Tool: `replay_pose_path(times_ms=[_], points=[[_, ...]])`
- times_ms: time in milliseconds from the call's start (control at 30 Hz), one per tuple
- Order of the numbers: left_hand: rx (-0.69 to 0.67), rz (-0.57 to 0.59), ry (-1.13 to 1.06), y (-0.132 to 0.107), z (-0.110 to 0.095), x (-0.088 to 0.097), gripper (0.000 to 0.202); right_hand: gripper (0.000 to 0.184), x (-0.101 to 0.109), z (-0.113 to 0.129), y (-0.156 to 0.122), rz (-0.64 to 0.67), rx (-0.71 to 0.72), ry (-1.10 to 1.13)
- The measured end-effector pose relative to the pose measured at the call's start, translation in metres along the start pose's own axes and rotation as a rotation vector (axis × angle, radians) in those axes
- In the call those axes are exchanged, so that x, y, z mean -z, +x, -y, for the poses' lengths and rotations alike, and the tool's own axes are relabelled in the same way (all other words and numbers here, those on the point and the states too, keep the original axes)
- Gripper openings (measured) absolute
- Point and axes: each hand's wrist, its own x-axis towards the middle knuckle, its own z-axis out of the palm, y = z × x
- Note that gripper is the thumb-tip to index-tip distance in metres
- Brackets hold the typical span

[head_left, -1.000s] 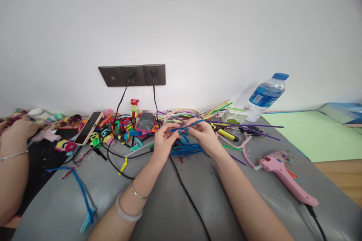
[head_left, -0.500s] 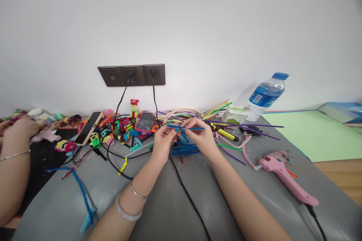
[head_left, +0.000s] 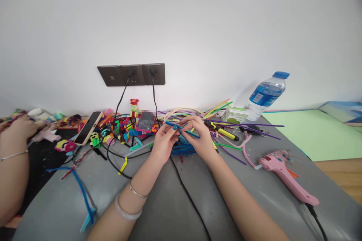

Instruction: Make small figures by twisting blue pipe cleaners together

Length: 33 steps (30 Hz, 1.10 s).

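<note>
While a pink glue gun lies on the bench, the left hand and right hand — fingers pinched — grip blue strip.

Bright, even light w/ soft shadow on wall beside bottle; faint sheen on grey tabletop. Wide-angle stretch twd. edges, top-rt. corner dark, pixelated patch L of ctr.; fingertips soft, poss. motion blur.

gap: tabletop between right forearm and glue gun | obstacle: black cable left of forearm
</note>
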Motion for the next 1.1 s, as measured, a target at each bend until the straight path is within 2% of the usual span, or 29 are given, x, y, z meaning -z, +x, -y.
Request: replay_pose_path(times_ms=[333, 567, 900, 1100], points=[[-0.040, 0.061, 0.000, -0.0003, -0.0018, -0.0020, 0.028, 0.010, 0.0008, -0.0004, 0.0002, 0.046, -0.065, 0.035], [-0.027, 0.000, 0.042, -0.0020, -0.0046, -0.0036, 0.031, 0.008, 0.0004, -0.0006, 0.0004, 0.032, -0.084, 0.095], [-0.053, 0.053, 0.089, 0.0002, -0.0019, -0.0011, 0.031, 0.010, -0.0015, -0.0027, 0.0010, -0.006, -0.104, 0.148], [-0.072, 0.032, 0.048, 0.0008, -0.0039, -0.0009, 0.033, 0.008, 0.0008, -0.0040, 0.0009, 0.016, -0.135, 0.173]])
